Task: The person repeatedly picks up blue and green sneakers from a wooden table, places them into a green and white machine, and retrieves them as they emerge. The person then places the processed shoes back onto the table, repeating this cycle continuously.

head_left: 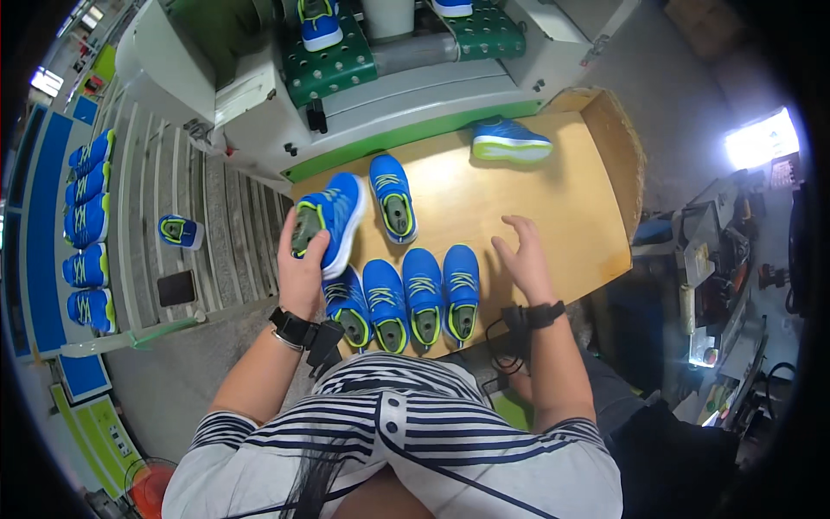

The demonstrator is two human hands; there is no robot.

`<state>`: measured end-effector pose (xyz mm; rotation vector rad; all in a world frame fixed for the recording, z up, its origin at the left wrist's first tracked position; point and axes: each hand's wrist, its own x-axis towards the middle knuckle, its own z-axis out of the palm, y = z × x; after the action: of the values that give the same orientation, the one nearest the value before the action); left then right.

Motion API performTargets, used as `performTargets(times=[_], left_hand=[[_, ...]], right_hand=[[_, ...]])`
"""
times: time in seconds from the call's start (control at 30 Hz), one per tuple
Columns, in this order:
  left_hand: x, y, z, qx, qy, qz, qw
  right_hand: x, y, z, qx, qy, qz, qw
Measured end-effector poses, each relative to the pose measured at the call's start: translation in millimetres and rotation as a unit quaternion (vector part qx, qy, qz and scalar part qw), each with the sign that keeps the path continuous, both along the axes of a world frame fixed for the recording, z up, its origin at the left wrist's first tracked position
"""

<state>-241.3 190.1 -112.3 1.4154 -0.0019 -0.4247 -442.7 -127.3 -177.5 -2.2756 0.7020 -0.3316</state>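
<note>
A blue shoe (341,214) with lime trim and a white sole is gripped at its heel by my left hand (303,275), raised above the wooden table (571,212). My right hand (524,262) hovers over the table's right part, fingers spread, holding nothing. Just right of the held shoe stands an upright blue shoe (393,197). Nearest me is a row of several blue shoes (423,291), toes pointing away; the held shoe partly covers the leftmost one. Toward the far right a blue shoe (510,141) lies tipped, its lime sole showing.
Beyond the table stands a grey machine (415,99) with green perforated belts (328,78) carrying blue shoes (318,26). On the left, a slatted conveyor (229,225) bears one shoe (180,232) and a dark flat piece (176,289). Several shoes (86,221) line its far side. Cardboard (614,147) edges the table.
</note>
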Motion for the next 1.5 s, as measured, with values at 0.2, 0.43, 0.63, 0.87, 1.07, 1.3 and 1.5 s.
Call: performTargets(times=[0.2,0.43,0.63,0.87,1.07,1.3,1.5], left_hand=[[31,-11,-90,0.215,-0.095,-0.138,0.962],[34,5,-83,0.294,-0.117,-0.169,0.934],[56,16,-47,0.177,-0.111,-0.129,0.969],[53,-40,39,-0.163,0.174,-0.316,0.918],[98,-77,126,-0.212,0.003,-0.164,0.963],[196,-164,57,0.196,-0.475,0.158,0.843],[209,-169,57,0.209,-0.414,0.12,0.878]], right_hand=[[76,-123,-46,-0.171,0.107,-0.042,0.979],[142,-151,-10,-0.259,0.386,-0.062,0.883],[88,-120,-18,0.005,0.116,0.015,0.993],[143,30,94,-0.025,-0.147,0.269,0.951],[158,65,-34,0.129,-0.026,0.169,0.977],[153,74,-37,0.186,-0.047,0.149,0.97],[127,9,94,0.162,-0.159,0.03,0.973]])
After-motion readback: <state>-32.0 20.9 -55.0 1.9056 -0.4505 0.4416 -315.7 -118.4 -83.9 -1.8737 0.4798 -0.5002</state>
